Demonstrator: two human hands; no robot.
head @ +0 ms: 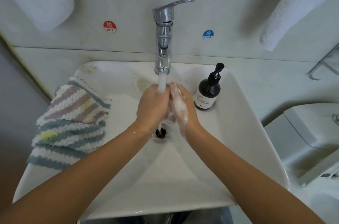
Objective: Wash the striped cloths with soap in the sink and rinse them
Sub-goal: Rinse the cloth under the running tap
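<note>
Cloths (71, 122) piled on sink (238, 132) edge, could slip off. Left hand (153, 106), soapy right hand (180, 106): flat, holding nothing.

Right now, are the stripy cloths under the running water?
No, the striped cloths lie piled on the sink's left rim while only the hands are under the water.

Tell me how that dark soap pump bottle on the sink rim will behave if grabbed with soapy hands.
The soap pump bottle looks smooth and glossy, so it would likely slip in the lathered right hand. It is tall and narrow and stands on the sink rim, so a sideways push may tip it. It looks rigid, not squeezable.
</note>
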